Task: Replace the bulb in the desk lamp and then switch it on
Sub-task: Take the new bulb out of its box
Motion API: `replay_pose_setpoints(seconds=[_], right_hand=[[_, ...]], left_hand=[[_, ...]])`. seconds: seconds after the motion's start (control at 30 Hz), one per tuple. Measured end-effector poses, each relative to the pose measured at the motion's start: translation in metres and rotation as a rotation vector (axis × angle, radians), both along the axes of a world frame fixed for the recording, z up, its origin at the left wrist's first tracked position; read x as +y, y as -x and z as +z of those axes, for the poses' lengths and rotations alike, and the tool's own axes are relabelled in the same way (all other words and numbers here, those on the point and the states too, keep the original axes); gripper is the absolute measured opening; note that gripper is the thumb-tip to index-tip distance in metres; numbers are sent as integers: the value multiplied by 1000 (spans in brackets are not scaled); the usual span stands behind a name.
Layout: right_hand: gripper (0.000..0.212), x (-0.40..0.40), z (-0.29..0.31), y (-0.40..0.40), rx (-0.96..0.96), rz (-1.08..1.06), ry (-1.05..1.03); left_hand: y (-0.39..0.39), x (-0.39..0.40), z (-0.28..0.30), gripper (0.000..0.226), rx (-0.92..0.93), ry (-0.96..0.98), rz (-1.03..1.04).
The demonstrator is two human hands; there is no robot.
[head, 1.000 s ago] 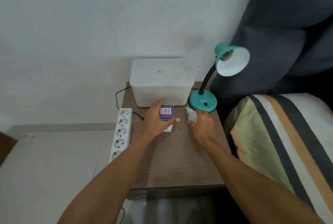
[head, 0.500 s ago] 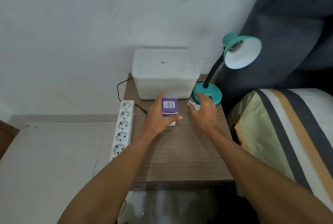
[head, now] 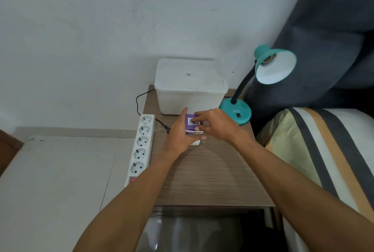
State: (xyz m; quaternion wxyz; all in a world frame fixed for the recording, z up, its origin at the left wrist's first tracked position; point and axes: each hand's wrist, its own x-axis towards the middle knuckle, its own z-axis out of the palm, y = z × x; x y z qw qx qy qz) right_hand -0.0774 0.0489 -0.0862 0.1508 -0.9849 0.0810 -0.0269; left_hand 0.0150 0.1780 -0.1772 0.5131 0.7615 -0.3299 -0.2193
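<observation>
A teal desk lamp stands at the table's back right, its base (head: 232, 107) carrying a black switch (head: 238, 115). Its shade (head: 275, 69) faces me, and the socket (head: 268, 59) inside holds no bulb. My left hand (head: 178, 136) grips a purple bulb box (head: 190, 129) from the left and holds it upright on the wooden table (head: 212, 170). My right hand (head: 218, 126) reaches over from the right. Its fingers lie on the barcoded top flap and its thumb presses the box's front. The loose white bulb seen earlier is out of sight.
A white lidded plastic container (head: 190, 87) sits behind the box against the wall. A white power strip (head: 141, 146) lies along the table's left edge, with a black cable beside it. A striped bed (head: 323, 150) and dark fabric (head: 334, 39) close off the right side.
My right hand left the loose white bulb near the lamp base and moved left onto the top of the purple box. My left hand kept its hold on the box.
</observation>
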Motion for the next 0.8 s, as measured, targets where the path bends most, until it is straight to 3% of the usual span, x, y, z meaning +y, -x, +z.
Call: replay_pose_setpoints(seconds=[0.53,0.8], right_hand=[[49,-11,-9,3,-23,126,64],[31,-9,-9,4,-161,64,-62]], left_hand=[[-8,4,-14,118,-29,20,-65],[-11,6,-15,126,-80,25,-85]])
